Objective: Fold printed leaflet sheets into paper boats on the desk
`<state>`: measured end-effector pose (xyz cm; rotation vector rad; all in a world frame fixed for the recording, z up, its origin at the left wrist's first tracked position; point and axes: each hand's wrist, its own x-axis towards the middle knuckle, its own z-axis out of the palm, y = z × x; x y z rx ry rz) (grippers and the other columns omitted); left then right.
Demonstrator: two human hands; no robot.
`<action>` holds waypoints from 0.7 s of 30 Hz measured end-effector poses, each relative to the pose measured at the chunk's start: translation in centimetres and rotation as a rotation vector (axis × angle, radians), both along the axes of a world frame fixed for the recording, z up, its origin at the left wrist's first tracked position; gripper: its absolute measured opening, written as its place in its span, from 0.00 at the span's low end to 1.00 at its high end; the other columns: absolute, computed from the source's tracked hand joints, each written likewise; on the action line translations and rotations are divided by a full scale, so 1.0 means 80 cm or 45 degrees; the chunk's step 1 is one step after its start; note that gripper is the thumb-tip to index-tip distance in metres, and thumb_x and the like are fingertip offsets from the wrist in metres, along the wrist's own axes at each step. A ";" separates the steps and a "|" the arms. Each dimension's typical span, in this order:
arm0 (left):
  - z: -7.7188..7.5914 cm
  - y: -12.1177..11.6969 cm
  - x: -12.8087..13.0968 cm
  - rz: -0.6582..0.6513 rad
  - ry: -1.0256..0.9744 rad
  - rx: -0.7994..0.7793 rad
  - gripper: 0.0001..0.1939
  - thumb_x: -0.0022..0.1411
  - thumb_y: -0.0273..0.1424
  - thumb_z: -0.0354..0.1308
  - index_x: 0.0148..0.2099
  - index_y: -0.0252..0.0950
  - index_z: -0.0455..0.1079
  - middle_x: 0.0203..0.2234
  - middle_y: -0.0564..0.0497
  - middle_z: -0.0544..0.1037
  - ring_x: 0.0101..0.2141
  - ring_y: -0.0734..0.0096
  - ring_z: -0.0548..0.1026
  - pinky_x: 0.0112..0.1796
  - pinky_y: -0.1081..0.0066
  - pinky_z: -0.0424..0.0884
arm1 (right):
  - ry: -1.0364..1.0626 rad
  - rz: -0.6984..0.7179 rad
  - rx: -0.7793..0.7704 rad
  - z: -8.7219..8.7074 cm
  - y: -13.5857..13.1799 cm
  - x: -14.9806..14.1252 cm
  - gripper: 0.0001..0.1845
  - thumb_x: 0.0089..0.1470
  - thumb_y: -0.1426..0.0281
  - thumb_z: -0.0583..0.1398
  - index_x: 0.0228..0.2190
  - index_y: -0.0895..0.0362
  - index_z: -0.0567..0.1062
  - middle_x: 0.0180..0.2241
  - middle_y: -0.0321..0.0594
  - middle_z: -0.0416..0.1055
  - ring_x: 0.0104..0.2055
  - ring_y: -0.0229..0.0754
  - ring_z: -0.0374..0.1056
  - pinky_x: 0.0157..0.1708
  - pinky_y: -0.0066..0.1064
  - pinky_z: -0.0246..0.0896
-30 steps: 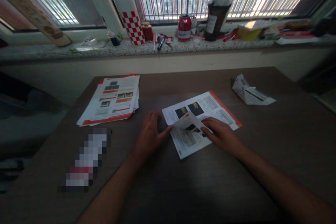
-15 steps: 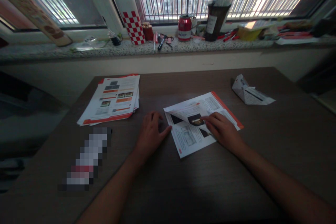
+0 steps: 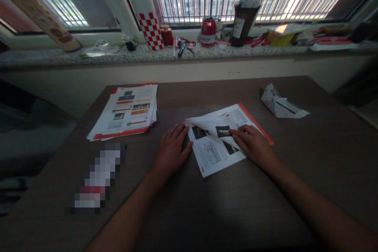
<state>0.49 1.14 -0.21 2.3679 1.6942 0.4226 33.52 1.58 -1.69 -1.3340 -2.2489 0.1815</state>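
Note:
A printed sheet of paper (image 3: 211,155) with an orange band along its right edge lies at a slant on the table. Its upper layer is curled back toward the right in a raised, unflattened flap. My right hand (image 3: 255,145) has its fingers closed on that flap near a dark printed picture; the thumb is partly hidden. At the sheet's left edge rests my left hand (image 3: 173,147), palm down, thumb apart from the other fingers. Its fingertips touch the upper left corner and the thumb tip is by the edge lower down.
A stack of printed sheets (image 3: 126,112) lies at the back left. A blurred-out oblong item (image 3: 99,179) is nearer on the left. One folded paper piece (image 3: 279,104) stands at the back right. The windowsill (image 3: 118,57) holds a checkered bottle (image 3: 150,31), a red can (image 3: 208,31) and a dark cup (image 3: 243,21).
My right hand has drawn the flap slightly to the right, uncovering more of the layer below. My left hand's fingers have stretched forward to the sheet's upper left corner.

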 end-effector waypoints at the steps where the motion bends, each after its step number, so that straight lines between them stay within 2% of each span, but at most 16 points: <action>1: 0.000 0.000 0.000 0.001 -0.002 -0.003 0.28 0.73 0.39 0.54 0.71 0.40 0.62 0.71 0.43 0.63 0.69 0.44 0.60 0.65 0.41 0.60 | -0.004 -0.006 -0.003 0.000 0.000 0.000 0.19 0.71 0.65 0.54 0.55 0.53 0.80 0.41 0.48 0.75 0.43 0.53 0.72 0.41 0.46 0.69; 12: -0.001 0.000 0.000 0.009 0.022 -0.003 0.28 0.73 0.39 0.54 0.71 0.39 0.62 0.71 0.42 0.64 0.69 0.44 0.61 0.65 0.40 0.60 | -0.009 -0.046 -0.022 -0.001 0.004 0.006 0.20 0.71 0.65 0.54 0.55 0.53 0.81 0.42 0.49 0.75 0.43 0.53 0.72 0.42 0.46 0.70; 21: 0.004 -0.003 0.004 0.027 0.163 -0.043 0.29 0.75 0.39 0.50 0.73 0.35 0.60 0.72 0.44 0.62 0.71 0.50 0.58 0.68 0.46 0.58 | -0.058 -0.082 -0.046 0.002 0.005 0.006 0.20 0.71 0.66 0.54 0.54 0.57 0.81 0.42 0.49 0.75 0.44 0.52 0.72 0.44 0.45 0.69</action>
